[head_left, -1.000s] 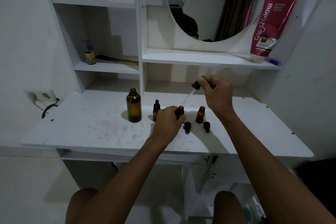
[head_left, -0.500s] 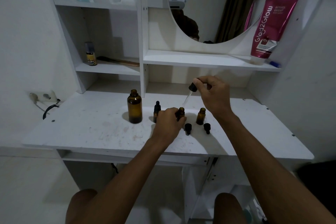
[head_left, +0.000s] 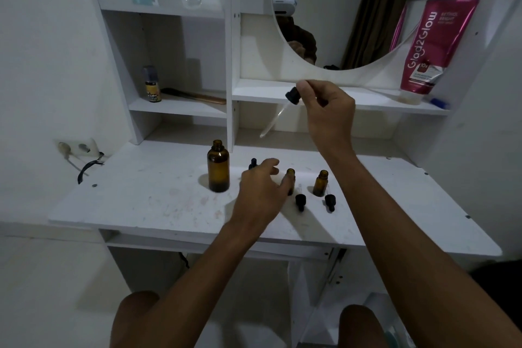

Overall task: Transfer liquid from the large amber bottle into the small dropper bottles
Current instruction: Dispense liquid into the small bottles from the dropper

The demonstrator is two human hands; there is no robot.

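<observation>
Both forearms are bare from the wrist back to the bottom of the view, with no sleeve, watch, ring or glove on the left hand [head_left: 261, 192] or the right hand [head_left: 329, 113]. Two bare knees [head_left: 135, 316] show below. In the mirror [head_left: 353, 8] the reflection wears a white headset band and a dark brown top.

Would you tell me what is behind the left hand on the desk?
Behind the left hand, a capped dropper bottle shows only its black top; its body is covered.
</observation>
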